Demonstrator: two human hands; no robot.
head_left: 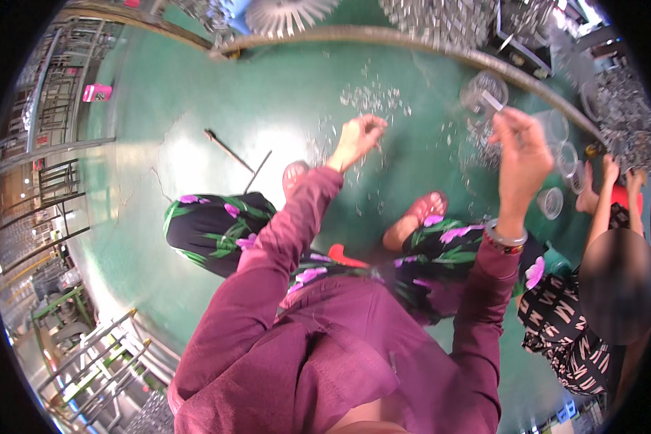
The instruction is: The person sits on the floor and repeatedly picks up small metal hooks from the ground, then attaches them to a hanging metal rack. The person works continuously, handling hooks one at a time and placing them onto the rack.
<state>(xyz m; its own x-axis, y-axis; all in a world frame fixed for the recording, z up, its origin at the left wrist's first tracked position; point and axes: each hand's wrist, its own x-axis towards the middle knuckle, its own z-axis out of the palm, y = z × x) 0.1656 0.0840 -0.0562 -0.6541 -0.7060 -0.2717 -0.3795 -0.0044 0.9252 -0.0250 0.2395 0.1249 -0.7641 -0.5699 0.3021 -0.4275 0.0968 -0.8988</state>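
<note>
In the head view, the right hand point(522, 148) pinches a pale strip point(492, 100) between thumb and fingers, in line with a clear tub point(465, 85); whether strip and tub touch, I cannot tell. The left hand point(362, 137) has its fingers drawn together just beside scattered bits point(372, 99) on the green floor point(246, 90); whether it grips one is unclear. The work looks partway along: one strip is in grasp, while many bits lie loose and a heap point(487, 139) sits below the tub in view. How full the tub is cannot be judged. Clear cups point(550, 204) stand near a co-worker point(568, 325).
</note>
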